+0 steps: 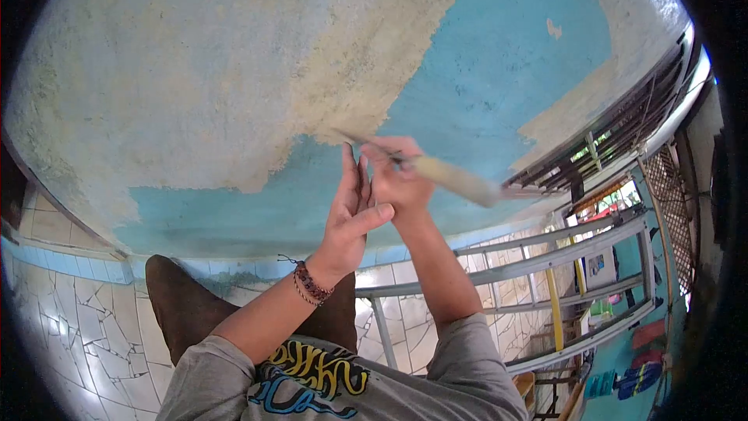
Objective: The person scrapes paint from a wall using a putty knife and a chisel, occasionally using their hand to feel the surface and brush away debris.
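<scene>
My right hand (400, 183) is wrapped round a scraper (454, 179) with a pale thick handle, blurred by motion. Its thin dark blade points up and left, the tip right at the edge where blue paint meets bare plaster. Close beside it, my left hand (348, 218) is held with the fingers stretched out toward the wall (499, 54), the thumb across near my right wrist. Blue paint covers part of this wall, with ragged borders against large patches of grey and cream plaster. A beaded bracelet (312, 284) circles my left wrist.
An aluminium ladder (499, 274) lies across the view at the right, over the cracked-tile floor (78, 335). Window slats (600, 148) are at the far right. Cloths (639, 378) hang at the lower right. My dark-clad legs (183, 296) are below the wall.
</scene>
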### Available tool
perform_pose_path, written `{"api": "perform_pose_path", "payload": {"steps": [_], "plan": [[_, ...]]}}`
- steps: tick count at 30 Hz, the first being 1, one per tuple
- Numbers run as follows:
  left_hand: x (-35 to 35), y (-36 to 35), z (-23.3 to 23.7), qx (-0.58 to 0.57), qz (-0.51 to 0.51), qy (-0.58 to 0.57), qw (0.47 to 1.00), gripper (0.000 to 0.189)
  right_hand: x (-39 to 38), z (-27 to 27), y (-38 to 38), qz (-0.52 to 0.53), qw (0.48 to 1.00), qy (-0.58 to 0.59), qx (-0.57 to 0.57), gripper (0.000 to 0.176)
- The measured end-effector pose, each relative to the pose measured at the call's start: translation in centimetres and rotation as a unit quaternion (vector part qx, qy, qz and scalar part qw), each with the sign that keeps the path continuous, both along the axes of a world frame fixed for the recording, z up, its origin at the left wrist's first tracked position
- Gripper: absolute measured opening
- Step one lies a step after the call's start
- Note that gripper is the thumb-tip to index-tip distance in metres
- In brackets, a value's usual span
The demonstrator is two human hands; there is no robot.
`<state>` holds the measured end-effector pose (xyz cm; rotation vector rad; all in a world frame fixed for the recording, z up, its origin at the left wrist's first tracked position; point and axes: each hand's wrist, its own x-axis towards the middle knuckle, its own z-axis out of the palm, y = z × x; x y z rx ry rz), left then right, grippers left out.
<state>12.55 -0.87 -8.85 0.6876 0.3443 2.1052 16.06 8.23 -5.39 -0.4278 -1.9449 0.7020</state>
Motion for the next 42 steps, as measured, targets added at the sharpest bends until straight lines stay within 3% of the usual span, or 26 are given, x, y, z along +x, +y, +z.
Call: {"api": "perform_pose_path", "payload": {"steps": [3,7,10,13,16,17,20,23,29,32,36,39,42], "plan": [[-0.4,-0.5,-0.1,-0.006,-0.014,0.011,1.0,0.098,-0.8,-3.0,1.7,0.054,0.991,-0.112,0.043,0.009],[-1.0,-0.6,-0.4,0.008,0.017,0.038,0.999,0.099,-0.4,-1.6,0.4,0.034,0.993,0.025,0.112,0.016],[-0.8,-1.2,0.2,0.002,-0.017,0.029,0.999,0.1,-0.2,-0.7,0.2,0.007,0.984,-0.054,0.17,0.016],[-0.2,-1.2,0.5,0.009,-0.007,0.016,1.0,0.099,-0.2,0.6,-0.6,0.049,0.997,0.046,-0.04,0.013],[-1.1,-0.5,0.2,0.025,-0.003,0.016,1.0,0.1,-1.4,-2.1,1.2,0.051,0.993,-0.091,0.059,0.008],[-1.2,-0.5,-0.1,0.026,-0.012,0.016,0.999,0.101,-1.3,-2.1,1.3,0.048,0.986,-0.145,0.062,0.014],[-0.6,-1.5,-0.4,-0.018,0.015,0.009,1.0,0.104,-0.8,-0.7,-0.5,0.044,0.998,-0.008,-0.043,0.012],[-1.9,-1.1,0.0,0.011,-0.02,0.023,0.999,0.106,-1.6,-2.2,0.7,0.059,0.989,-0.087,0.103,0.01],[-1.9,-1.5,0.0,-0.013,0.007,0.033,0.999,0.106,-2.2,-2.7,-0.1,0.036,0.999,-0.021,0.016,0.009],[-1.9,-2.1,0.0,-0.003,-0.004,0.016,1.0,0.107,-1.8,-0.7,-0.4,0.023,0.985,-0.12,0.124,0.009],[-2.5,-1.5,-0.4,0.065,-0.003,0.01,0.998,0.111,-1.7,-1.3,0.5,0.063,0.997,0.029,0.028,0.01],[-2.3,-1.7,0.9,0.062,-0.002,0.019,0.998,0.111,-1.1,0.9,-0.7,-0.002,0.993,-0.087,0.075,0.003],[-1.8,-1.4,0.4,0.018,0.026,0.027,0.999,0.11,-1.2,0.5,-0.5,0.044,0.998,0.041,-0.011,0.003]]}}
